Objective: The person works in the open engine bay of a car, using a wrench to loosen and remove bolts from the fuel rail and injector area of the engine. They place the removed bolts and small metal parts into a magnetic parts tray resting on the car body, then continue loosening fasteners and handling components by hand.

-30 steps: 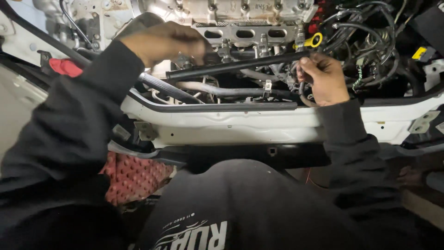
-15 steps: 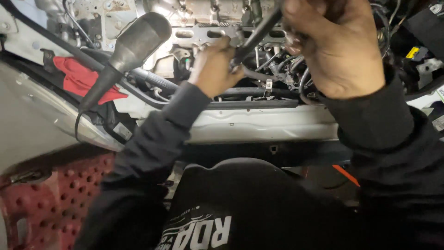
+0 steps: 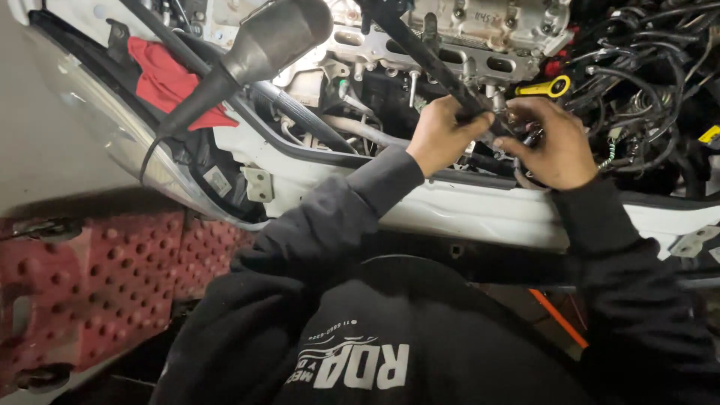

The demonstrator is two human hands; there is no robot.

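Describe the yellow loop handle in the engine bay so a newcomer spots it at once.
Start at the bare metal engine block across the top of the view, then drop to its right end, just above the right hand. There sits the yellow loop handle, a flat tab ending in a ring. It is the only bright yellow part beside the tangle of black cables.

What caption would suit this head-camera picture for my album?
Both hands, left hand and right hand, grip a black rod over an open engine bay.

white label | rectangular sticker | on dark panel by white bracket
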